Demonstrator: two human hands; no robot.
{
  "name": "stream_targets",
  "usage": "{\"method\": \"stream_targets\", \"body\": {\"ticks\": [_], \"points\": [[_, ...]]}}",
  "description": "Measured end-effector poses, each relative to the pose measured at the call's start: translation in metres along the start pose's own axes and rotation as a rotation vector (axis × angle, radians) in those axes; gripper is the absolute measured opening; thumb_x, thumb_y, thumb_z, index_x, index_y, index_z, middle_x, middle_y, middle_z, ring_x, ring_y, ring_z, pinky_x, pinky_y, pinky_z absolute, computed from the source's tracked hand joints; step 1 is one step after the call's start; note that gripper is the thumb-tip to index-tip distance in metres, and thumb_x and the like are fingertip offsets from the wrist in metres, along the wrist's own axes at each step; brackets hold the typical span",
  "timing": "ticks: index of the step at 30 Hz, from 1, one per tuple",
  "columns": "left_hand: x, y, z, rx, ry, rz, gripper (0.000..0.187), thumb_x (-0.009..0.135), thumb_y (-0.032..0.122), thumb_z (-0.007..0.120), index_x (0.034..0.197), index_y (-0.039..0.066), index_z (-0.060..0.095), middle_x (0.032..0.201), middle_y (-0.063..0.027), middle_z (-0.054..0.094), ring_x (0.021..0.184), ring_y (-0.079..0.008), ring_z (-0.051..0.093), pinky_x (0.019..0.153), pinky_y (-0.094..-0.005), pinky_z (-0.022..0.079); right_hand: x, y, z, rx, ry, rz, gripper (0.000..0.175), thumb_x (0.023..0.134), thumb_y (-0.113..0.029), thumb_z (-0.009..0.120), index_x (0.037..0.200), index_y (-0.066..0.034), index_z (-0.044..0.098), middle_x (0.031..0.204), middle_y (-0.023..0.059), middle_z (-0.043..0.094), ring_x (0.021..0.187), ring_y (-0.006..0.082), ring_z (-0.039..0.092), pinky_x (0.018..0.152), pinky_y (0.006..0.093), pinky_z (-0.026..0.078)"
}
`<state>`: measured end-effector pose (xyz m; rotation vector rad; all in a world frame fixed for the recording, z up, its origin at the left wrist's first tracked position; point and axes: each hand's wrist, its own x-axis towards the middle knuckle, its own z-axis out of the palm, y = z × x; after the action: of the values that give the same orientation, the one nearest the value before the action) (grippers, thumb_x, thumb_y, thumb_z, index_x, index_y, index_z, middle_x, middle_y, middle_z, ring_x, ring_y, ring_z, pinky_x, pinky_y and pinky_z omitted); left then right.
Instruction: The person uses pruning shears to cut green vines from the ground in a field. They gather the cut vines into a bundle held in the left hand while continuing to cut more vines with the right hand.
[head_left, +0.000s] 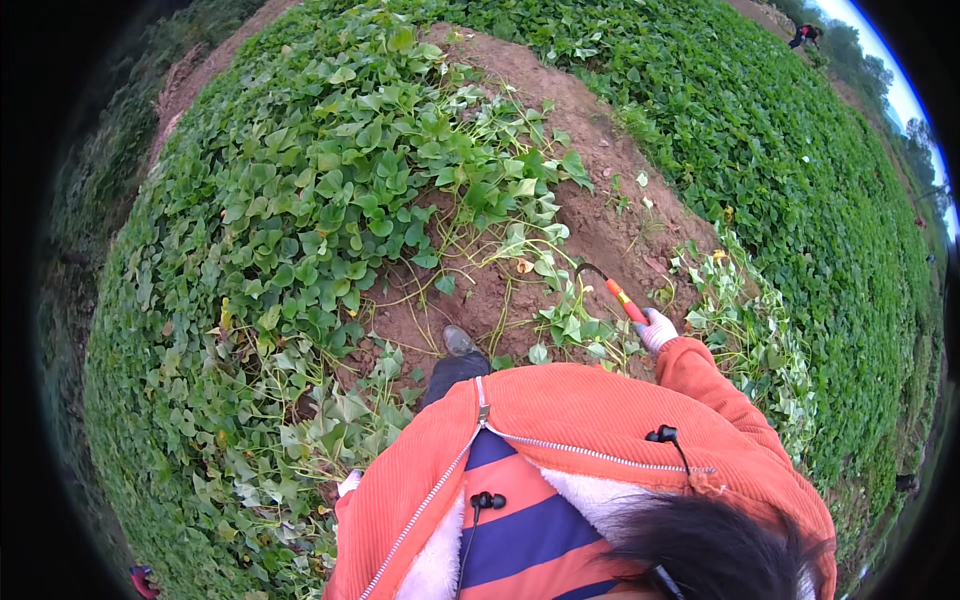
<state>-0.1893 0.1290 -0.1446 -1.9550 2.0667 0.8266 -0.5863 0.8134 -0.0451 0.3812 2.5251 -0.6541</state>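
My right hand (657, 330), in a pale work glove, grips the red and yellow handle of a sickle (624, 298). The sickle's dark curved blade points up and left, over cut vine stems and leaves (574, 319) on brown soil. At the lower left, my left hand (349, 482) shows only as a bit of pale glove past the orange jacket, beside wilted leafy vines (330, 420); its fingers are hidden. Between the hands lies bare soil (420, 300) with loose trailing stems.
Dense green vines (322, 180) cover the ground at the left. A soil strip (585, 142) runs up the middle, with more vines (787, 187) to its right. My shoe (457, 341) stands on the soil. Another person (806, 35) bends far off at the upper right.
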Motion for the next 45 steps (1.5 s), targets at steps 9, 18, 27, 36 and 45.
{"method": "stream_targets", "body": {"ticks": [9,18,27,36,45], "points": [[0.049,0.054,-0.011,0.090,-0.060,-0.108,0.050,0.072,0.004,0.063,0.122,0.002,0.056,0.110,-0.0121,0.068,0.096,-0.0258,0.067,0.089,-0.0355,0.050,0.062,-0.153,0.045,-0.097,-0.189,-0.032,0.043,0.086,-0.031,0.064,0.121,-0.0059,0.059,0.084,0.0150,0.068,0.068,0.0247,0.067,0.062,0.0373,0.052],[0.106,0.119,0.022,-0.216,-0.157,0.139,0.053,0.071,0.003,0.063,0.124,0.003,0.055,0.111,-0.0115,0.069,0.096,-0.0258,0.067,0.089,-0.0351,0.050,0.067,-0.222,0.015,-0.128,-0.082,-0.170,0.041,0.086,-0.028,0.068,0.121,-0.0080,0.059,0.099,0.0184,0.068,0.090,0.0357,0.066,0.080,0.0409,0.052],[0.091,0.202,0.023,-0.168,-0.071,0.193,0.054,0.073,0.002,0.065,0.126,0.004,0.053,0.112,-0.0110,0.068,0.098,-0.0248,0.066,0.090,-0.0333,0.050,0.110,-0.287,-0.024,-0.070,-0.029,-0.379,0.045,0.088,-0.026,0.066,0.127,-0.0087,0.054,0.102,0.0186,0.067,0.092,0.0377,0.065,0.082,0.0421,0.051],[-0.022,0.300,0.066,0.378,0.023,0.147,0.063,0.072,0.015,0.074,0.131,0.008,0.052,0.113,-0.0170,0.064,0.103,-0.0332,0.063,0.090,-0.0358,0.050,0.292,-0.386,-0.002,-0.445,-0.239,-0.855,0.045,0.087,-0.022,0.063,0.128,-0.0084,0.050,0.108,0.0166,0.063,0.097,0.0366,0.063,0.084,0.0428,0.051],[-0.108,0.468,0.152,0.819,-0.269,0.319,0.071,0.071,0.024,0.077,0.135,0.010,0.050,0.137,-0.0166,0.053,0.114,-0.0311,0.060,0.099,-0.0376,0.047,0.421,-0.334,0.021,-0.897,-0.403,-0.789,0.031,0.094,-0.014,0.043,0.124,-0.0049,0.049,0.104,0.0180,0.064,0.088,0.0333,0.068,0.075,0.0461,0.054]]}}
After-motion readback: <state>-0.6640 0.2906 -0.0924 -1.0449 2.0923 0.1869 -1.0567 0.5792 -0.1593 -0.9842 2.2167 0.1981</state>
